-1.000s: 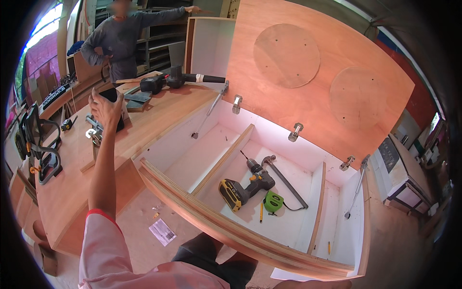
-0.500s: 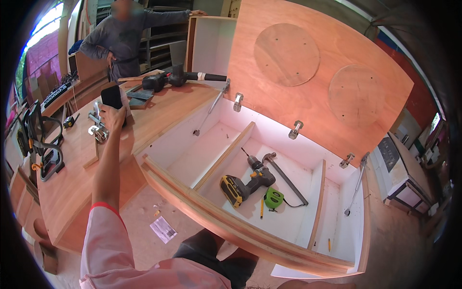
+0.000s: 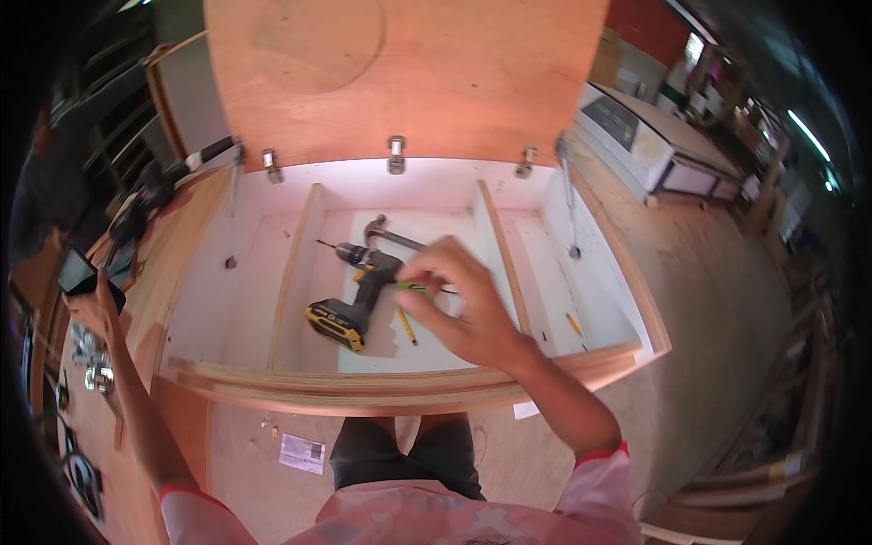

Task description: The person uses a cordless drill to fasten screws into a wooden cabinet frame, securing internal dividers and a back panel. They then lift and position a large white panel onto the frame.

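At the far left, my left hand (image 3: 94, 307) grips a black smartphone (image 3: 78, 272) over the wooden worktop. My right hand (image 3: 463, 300) is over the middle compartment of an open white-lined cabinet (image 3: 300, 392), its thumb and forefinger curved but apart, slightly blurred. Part of a green tape measure (image 3: 415, 289) shows between those fingers; the rest is hidden behind the hand. Left of it lies a black and yellow cordless drill (image 3: 363, 295) with a bit fitted. A claw hammer (image 3: 377, 227) lies behind, partly covered. A yellow pencil (image 3: 407, 327) rests in front.
The hinged wooden lid (image 3: 409, 82) stands raised at the back, with metal hinges and struts. Another pencil (image 3: 574, 324) lies in the right compartment. Metal hinges (image 3: 95, 368) are on the left worktop (image 3: 145, 400). A person (image 3: 54, 182) stands at far left. A white machine (image 3: 654, 136) stands back right.
My view has swung right, toward the cabinet. My right hand has come in over the tape measure. My left hand keeps hold of the smartphone.
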A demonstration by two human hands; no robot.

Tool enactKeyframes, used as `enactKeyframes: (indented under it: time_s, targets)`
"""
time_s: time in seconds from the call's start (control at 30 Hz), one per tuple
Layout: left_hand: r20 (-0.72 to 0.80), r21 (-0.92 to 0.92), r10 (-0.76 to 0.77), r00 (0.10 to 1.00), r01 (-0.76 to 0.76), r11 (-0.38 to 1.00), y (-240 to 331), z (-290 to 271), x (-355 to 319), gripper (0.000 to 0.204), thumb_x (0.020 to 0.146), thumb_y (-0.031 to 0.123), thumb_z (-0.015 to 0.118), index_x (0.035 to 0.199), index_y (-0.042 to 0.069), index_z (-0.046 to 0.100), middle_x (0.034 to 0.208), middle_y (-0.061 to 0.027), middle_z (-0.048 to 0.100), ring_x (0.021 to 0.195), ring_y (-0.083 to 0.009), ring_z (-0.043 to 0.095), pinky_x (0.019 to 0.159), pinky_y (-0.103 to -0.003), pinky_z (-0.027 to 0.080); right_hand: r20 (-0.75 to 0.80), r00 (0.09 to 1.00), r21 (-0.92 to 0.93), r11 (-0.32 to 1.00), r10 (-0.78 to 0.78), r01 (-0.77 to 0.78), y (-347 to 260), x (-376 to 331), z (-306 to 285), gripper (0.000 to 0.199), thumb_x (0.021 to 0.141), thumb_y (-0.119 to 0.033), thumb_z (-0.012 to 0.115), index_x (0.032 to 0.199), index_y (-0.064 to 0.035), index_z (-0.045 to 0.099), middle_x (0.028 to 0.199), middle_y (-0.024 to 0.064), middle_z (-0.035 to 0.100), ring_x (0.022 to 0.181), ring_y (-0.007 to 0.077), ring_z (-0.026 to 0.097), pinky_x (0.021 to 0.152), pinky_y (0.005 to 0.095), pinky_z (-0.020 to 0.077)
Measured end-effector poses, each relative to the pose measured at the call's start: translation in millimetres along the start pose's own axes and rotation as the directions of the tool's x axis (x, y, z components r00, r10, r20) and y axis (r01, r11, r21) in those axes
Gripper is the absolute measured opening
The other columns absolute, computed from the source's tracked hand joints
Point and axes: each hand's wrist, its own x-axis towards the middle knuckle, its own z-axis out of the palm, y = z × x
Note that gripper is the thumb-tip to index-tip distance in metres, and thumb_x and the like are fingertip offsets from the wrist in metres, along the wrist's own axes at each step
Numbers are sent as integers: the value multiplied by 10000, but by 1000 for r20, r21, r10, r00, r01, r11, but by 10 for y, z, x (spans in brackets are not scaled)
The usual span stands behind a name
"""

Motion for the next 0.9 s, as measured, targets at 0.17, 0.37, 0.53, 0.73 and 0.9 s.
enactKeyframes:
  time_s: [0.17,0.37,0.53,0.73,0.9]
  targets:
    - [630,-763,251,735,526,376,1320,-342,-645,733,824,450,810,1352,37,513,1147,-79,566,1072,-190,553,986,-339,426,149,981,63,988,128,-139,621,308,395,208,972,-174,722,1057,-27,601,1012,56,598,858,145,580,765,313,500]
    - [827,-287,551,107,925,250,2636,-1302,-2246,341,896,427,741,1088,196,580,882,33,514,776,-93,541,679,-307,470,182,874,226,845,451,-484,1126,576,870,371,1044,-394,584,1091,-26,570,998,46,599,886,151,581,780,333,513]
    - [769,-116,625,-134,932,343,3063,-1817,-2828,435,886,318,711,1213,123,499,963,-40,543,842,-165,597,683,-331,520,209,717,460,580,665,-672,1159,531,1010,692,1033,-709,338,1244,-72,506,1095,62,565,1011,153,554,865,381,502]
    - [745,40,585,-321,897,441,3062,-1709,-3028,588,878,222,696,1352,142,358,1060,-129,600,891,-242,684,728,-435,621,371,507,517,281,778,-809,1130,352,998,838,981,-811,299,1448,-137,469,1323,94,553,1293,241,517,1015,524,492]
    - [798,-57,547,-253,872,487,2961,-1563,-3121,973,830,232,790,1557,9,183,1272,-186,560,1092,-269,646,909,-383,572,496,418,446,189,761,-875,944,369,951,971,916,-888,273,1579,-179,292,1553,102,395,1412,280,444,1033,577,483]
